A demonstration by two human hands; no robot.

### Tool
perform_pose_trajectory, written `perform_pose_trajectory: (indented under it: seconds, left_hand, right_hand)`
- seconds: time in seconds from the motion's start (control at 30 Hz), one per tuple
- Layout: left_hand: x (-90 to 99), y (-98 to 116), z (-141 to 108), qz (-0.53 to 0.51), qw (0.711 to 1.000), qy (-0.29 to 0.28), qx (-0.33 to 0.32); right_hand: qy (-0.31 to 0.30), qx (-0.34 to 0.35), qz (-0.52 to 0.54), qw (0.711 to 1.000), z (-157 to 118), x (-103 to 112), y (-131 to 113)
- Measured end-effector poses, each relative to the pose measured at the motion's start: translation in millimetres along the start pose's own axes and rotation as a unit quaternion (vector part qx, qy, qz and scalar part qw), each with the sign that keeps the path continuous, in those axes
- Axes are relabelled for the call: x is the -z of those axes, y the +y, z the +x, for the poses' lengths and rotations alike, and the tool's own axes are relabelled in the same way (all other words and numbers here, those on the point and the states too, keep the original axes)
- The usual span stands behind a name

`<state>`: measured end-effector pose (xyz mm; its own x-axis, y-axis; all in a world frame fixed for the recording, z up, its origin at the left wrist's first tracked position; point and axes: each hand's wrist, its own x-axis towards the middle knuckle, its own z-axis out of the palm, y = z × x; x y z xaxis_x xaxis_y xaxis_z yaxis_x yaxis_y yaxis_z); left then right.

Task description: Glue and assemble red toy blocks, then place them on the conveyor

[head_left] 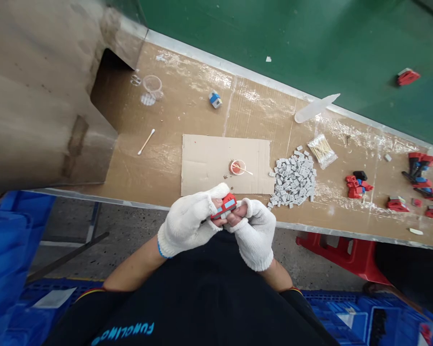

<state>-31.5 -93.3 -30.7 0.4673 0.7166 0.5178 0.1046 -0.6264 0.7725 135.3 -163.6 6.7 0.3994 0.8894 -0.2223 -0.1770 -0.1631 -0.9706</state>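
Note:
Between both hands, just over the table's front edge, is a small red toy car part [228, 204] with pale blue panels on top and some grey along its near side. My left hand [191, 218], in a white glove with bare fingertips, is closed around its left end. At its right end, my right hand [255, 233], gloved the same way, pinches it with the fingertips. Beyond the hands lies a cardboard sheet [202, 163]. On it stands a small round cup [237, 167] of reddish stuff, a cotton swab [247, 170] leaning over its rim.
Right of the sheet lies a heap of small grey pieces [294, 178], near a bag of cotton swabs [322, 150]. Red toy parts [359, 185] sit farther right. A blue-and-grey piece [215, 99] and a clear cup [152, 85] are farther back. Left stands a metal housing [46, 96].

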Motion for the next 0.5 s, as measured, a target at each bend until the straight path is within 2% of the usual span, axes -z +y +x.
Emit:
perform_pose_trajectory:
  seconds: [0.13, 0.3, 0.4, 0.5]
  left_hand:
    - [3.5, 6.8, -1.2, -0.052, 0.994, 0.014, 0.09]
    - [8.2, 11.4, -3.0, -0.097, 0.987, -0.003, 0.125]
    - [7.6, 13.2, -2.4, -0.106, 0.983, -0.018, 0.151]
    - [3.8, 15.5, -1.9, -0.118, 0.977, -0.003, 0.178]
  right_hand:
    - [-0.024, 0.023, -0.058, 0.998, 5.9, 6.0, -4.9]
    - [-0.046, 0.064, -0.068, 0.994, 4.7, 9.5, -2.9]
    - [-0.039, 0.092, -0.107, 0.989, -0.2, 7.7, 2.0]
    - [-0.026, 0.169, -0.143, 0.975, 0.0, 5.9, 5.3]
